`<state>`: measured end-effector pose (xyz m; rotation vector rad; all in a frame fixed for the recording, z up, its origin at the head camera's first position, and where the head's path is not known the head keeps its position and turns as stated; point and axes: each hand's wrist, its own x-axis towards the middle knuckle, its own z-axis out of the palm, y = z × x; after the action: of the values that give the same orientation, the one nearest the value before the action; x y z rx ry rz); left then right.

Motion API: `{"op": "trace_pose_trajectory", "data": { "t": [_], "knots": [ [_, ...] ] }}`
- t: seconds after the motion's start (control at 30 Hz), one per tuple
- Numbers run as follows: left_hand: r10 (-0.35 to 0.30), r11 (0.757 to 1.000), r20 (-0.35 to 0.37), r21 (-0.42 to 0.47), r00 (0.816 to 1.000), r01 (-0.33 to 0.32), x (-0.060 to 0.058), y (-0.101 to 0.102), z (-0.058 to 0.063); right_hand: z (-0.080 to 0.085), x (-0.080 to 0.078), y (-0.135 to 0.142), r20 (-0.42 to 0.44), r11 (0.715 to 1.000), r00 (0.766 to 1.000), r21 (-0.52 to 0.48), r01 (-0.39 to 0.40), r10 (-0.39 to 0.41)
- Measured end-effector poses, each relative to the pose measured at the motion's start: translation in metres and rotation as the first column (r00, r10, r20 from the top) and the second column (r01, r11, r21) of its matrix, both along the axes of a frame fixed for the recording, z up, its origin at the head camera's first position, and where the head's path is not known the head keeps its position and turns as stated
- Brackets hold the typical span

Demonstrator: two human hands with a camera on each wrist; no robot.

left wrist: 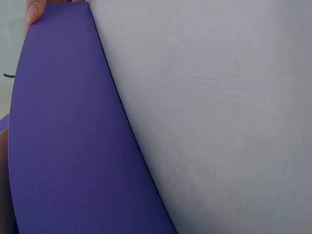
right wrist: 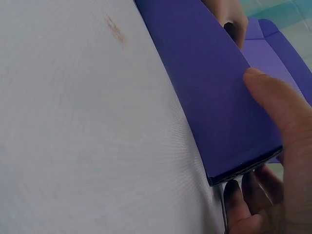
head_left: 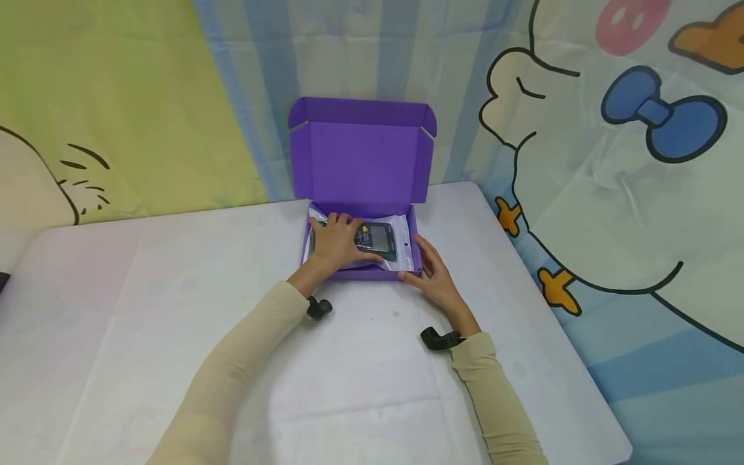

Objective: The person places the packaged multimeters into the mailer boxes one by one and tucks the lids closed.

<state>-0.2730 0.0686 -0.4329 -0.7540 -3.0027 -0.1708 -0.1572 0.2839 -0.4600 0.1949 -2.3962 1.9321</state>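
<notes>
An open purple cardboard box stands on the table with its lid raised at the back. Inside lies a dark handheld device with a screen and keys, together with a pale plastic bag. My left hand rests on the device with fingers spread, its thumb along the near side; the palm hides the device's left part. At the box's front right corner, my right hand holds on. In the right wrist view its thumb presses the front wall while the fingers curl at the side.
A white cloth covers the table, with a small brownish mark in front of the box. Printed curtains hang behind and to the right, close to the raised lid. Each wrist wears a black camera band.
</notes>
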Motion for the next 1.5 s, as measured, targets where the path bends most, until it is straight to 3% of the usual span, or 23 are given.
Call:
{"op": "trace_pose_trajectory", "data": {
  "t": [0.73,1.27,1.5],
  "knots": [
    [-0.025,1.0,-0.049,0.01,0.998,0.025,-0.004,-0.002,-0.009,0.002,0.001,-0.003,0.011,1.0,1.0,0.024,0.015,-0.015],
    [-0.033,0.999,-0.008,0.022,0.999,0.033,-0.009,-0.003,-0.016,-0.002,0.0,-0.003,-0.003,1.0,1.0,0.015,0.01,-0.01],
    [-0.019,0.997,0.034,0.077,0.999,0.017,-0.011,-0.002,-0.022,-0.001,0.0,-0.002,-0.001,0.999,1.0,0.03,0.019,-0.019]
  ]
}}
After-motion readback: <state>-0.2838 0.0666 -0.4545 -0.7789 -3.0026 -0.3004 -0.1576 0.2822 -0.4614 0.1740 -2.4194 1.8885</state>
